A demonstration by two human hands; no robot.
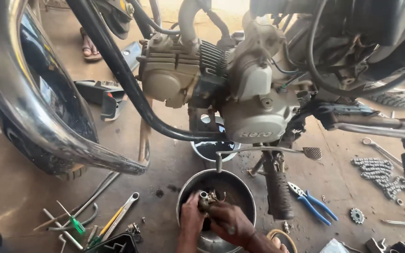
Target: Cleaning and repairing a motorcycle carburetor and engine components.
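Both hands sit low over the steel bowl (189,187), which I'll take as the marker for everything else. His left hand (191,219) comes up over the bowl's near rim on the left side, fingers curled round the lower end of a small metal part (206,198). His right hand (230,224) comes in from the right, closed too, with its knuckles across the bowl's middle; it looks to be pinching the part's side, though its fingertips are hidden, so I cannot say how firmly.

That part stands more or less upright between the two hands, its open tube end pointing up and away from him toward the engine (254,103), with thin wires sprouting off its right side. It is held just above the bowl's dark inside, not resting in it. Of the two, the left hand has more of it and lies closer under it.

Left of the bowl, spanners (118,215) and a green screwdriver (73,221) lie on the floor. Right of it lie blue pliers (312,201), farther right a sprocket (356,215) and a chain (380,173). Beyond the bowl, under the engine, sits a second pan (208,149) of black oil.
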